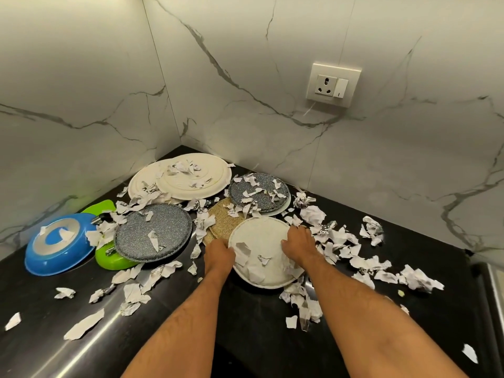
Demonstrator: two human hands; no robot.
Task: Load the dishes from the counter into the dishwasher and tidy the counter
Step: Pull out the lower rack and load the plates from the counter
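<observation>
A white speckled plate [260,236] lies upside down in the middle of the black counter [272,331], with paper scraps on it. My left hand [218,253] grips its left rim and my right hand [298,241] grips its right rim. Behind it lie a tan speckled plate [222,222], a grey speckled plate [259,196] on a white one, and two large cream plates [191,175] in the corner. To the left sit another grey plate [152,231], a green dish [109,259] and a blue bowl [58,242], all upside down.
Torn and crumpled paper scraps [381,266] are scattered over the whole counter and on the plates. Marble walls meet in the corner behind the dishes. A wall socket [332,84] sits on the right wall. A metal edge [495,293] shows at far right.
</observation>
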